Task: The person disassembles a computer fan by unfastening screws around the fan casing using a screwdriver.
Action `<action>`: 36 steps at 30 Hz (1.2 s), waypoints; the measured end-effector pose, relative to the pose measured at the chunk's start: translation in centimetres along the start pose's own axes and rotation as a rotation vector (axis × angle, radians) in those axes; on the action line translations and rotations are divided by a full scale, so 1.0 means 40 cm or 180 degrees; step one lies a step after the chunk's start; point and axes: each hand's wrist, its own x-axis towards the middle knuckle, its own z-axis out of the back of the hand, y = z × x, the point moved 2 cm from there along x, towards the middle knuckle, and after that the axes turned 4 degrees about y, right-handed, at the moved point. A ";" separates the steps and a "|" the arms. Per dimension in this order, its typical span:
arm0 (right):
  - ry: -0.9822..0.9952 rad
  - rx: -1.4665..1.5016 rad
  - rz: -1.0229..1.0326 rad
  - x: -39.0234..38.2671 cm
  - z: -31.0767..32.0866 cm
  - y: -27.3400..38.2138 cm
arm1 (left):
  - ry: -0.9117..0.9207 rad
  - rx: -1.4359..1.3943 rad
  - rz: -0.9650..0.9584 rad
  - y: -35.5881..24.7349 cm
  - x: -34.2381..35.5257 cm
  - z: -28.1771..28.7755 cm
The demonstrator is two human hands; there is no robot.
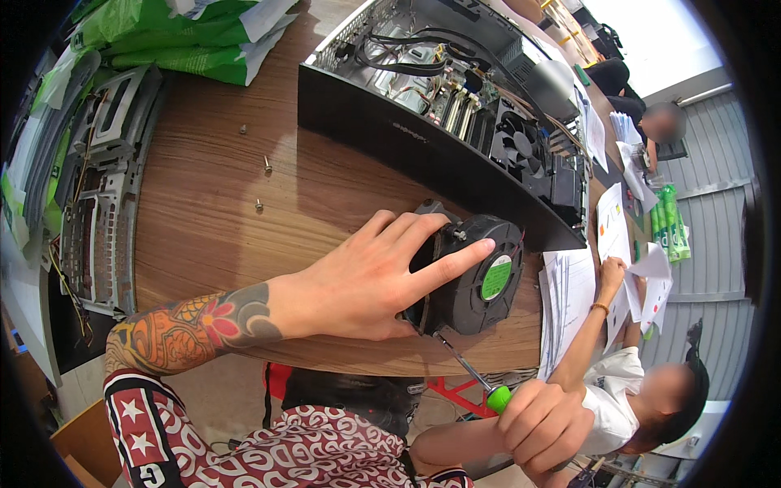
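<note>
My left hand (370,276) grips a black blower fan (480,297) with a round green label, its fingers spread over the top and side. The fan rests on the wooden table near the front edge. My right hand (545,427) is wrapped round the green handle of a screwdriver (498,398). The metal shaft slants up to the left, and its tip is at the fan's lower edge; whether it sits in a screw I cannot tell. Behind the fan stands an opened black computer case (407,146) with cables, memory slots and another fan inside.
Several loose screws (267,165) lie on the table (211,195). At the left are a metal chassis frame (106,195) and green plastic packaging (187,41). Paper stacks (567,301) lie at the right, where a person in white (614,390) handles sheets. Another person sits farther back.
</note>
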 end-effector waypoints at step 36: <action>-0.0523 0.0401 -0.0024 -0.020 0.015 0.013 | -0.0018 0.0231 -0.0042 -0.019 0.017 0.012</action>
